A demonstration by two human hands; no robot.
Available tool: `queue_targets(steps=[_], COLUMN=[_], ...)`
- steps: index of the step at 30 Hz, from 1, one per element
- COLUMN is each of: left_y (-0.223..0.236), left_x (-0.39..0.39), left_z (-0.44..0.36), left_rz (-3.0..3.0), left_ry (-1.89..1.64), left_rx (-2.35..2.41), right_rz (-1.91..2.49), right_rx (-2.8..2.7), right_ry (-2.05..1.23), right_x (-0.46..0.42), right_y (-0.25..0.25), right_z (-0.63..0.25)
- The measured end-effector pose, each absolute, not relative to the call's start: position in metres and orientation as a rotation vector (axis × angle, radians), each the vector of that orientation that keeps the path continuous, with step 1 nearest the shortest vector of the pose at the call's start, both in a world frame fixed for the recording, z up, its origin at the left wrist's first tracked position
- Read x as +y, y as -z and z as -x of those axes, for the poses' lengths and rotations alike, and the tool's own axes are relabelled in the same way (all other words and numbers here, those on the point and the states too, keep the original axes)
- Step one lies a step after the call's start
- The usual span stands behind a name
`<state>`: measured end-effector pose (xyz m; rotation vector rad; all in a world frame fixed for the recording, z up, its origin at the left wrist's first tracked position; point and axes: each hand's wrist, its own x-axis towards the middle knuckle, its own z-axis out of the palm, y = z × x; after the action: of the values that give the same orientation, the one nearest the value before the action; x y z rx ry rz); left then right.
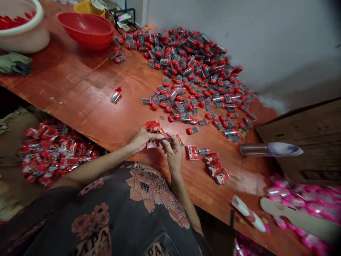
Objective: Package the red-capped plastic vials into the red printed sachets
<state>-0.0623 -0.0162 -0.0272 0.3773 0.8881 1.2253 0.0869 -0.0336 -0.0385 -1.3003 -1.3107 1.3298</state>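
Note:
My left hand [142, 138] is closed around a small stack of red printed packets [153, 128] at the near edge of the reddish wooden table [87, 103]. My right hand [173, 147] pinches the same packets from the right side. A large heap of small vials with red caps [191, 71] spreads across the table beyond my hands. One finished red packet [192, 152] and a single vial [204, 151] lie just right of my right hand, with a small pile of packets [217, 169] further right.
A red bowl [86, 30] and a white basin [25, 26] stand at the far left. Filled red packets [50, 151] lie heaped below the table edge on the left. A clear tube-like tool [269, 149] and pink packets [306, 202] sit at the right, next to a wooden box [311, 138].

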Motion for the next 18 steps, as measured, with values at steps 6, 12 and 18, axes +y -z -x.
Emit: queue_targets(steps=[6, 12, 18], left_y=[0.027, 0.022, 0.021], left_x=[-0.016, -0.018, -0.018], left_z=[0.066, 0.073, 0.077], left_rz=[-0.391, -0.546, -0.49], left_ry=[-1.254, -1.107, -1.042], left_rx=[0.94, 0.947, 0.995], right_rz=[1.243, 1.227, 1.206], right_rx=[-1.336, -1.24, -1.238], right_ry=[-1.46, -1.539, -1.515], right_x=[-0.035, -0.036, -0.039], right_y=[0.039, 0.044, 0.045], right_z=[-0.097, -0.094, -0.09])
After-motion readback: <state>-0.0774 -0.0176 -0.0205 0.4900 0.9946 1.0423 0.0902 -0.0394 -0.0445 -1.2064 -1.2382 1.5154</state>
